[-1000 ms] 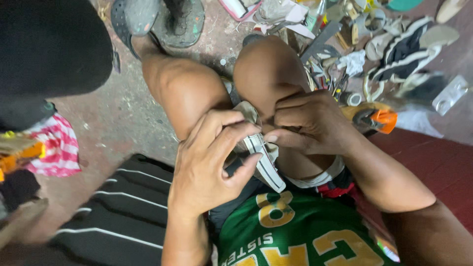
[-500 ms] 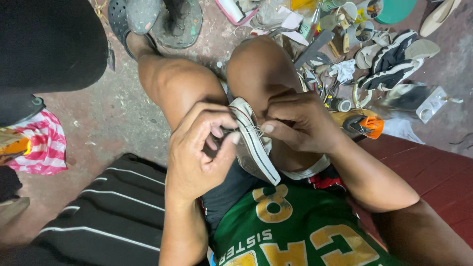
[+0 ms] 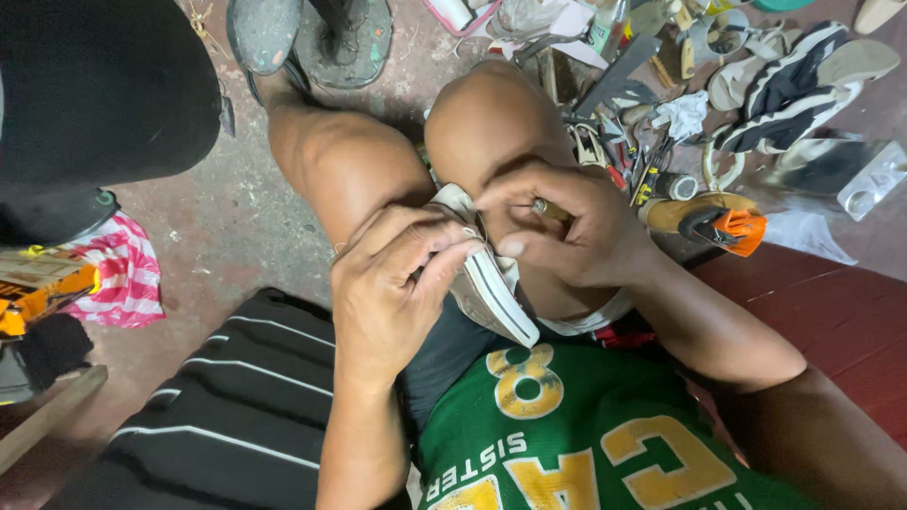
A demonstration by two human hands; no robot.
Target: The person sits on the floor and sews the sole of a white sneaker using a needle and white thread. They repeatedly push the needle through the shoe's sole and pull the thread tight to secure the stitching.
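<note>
A worn shoe (image 3: 487, 293) with a pale rubber sole and a dark stripe is wedged between my knees, sole edge up. My left hand (image 3: 392, 283) grips its left side, fingers curled over the sole rim. My right hand (image 3: 567, 231) pinches a small tool with a brown handle (image 3: 548, 209) against the shoe's upper edge. Both hands touch the shoe, close together above my lap.
A heap of shoes, sandals and hand tools (image 3: 718, 76) lies on the concrete floor at the upper right, with an orange-tipped tool (image 3: 718, 222) near my right knee. A striped dark cloth (image 3: 217, 406) and a red striped bag (image 3: 123, 274) are at left. Sandals (image 3: 312, 38) lie ahead.
The view has dropped closer to my lap. My hands have turned the shoe slightly and my right hand now presses the small tool at its upper edge.
</note>
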